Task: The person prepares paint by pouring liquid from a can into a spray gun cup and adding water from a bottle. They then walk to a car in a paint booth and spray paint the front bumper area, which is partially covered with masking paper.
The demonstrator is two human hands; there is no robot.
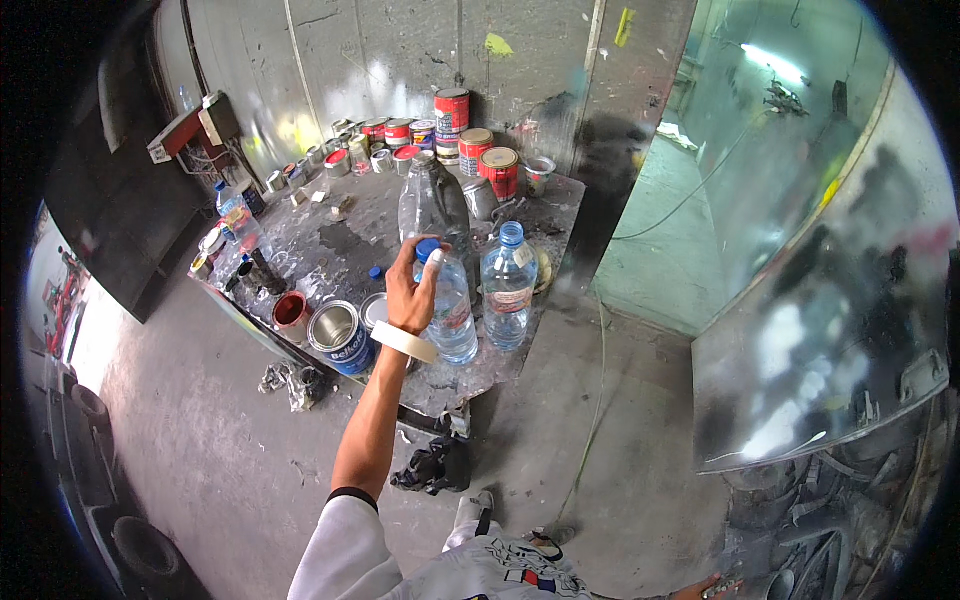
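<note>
At the stained table point(335, 240), our left hand point(411, 298) pinches the cap point(427, 249) of the upright bottle point(456, 328) directly below; our right hand point(708, 588) we cannot tell.

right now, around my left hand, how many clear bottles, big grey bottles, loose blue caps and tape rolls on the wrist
Clear bottles: 2
Big grey bottle: 1
Loose blue cap: 1
Tape roll: 1
Total: 5
</note>
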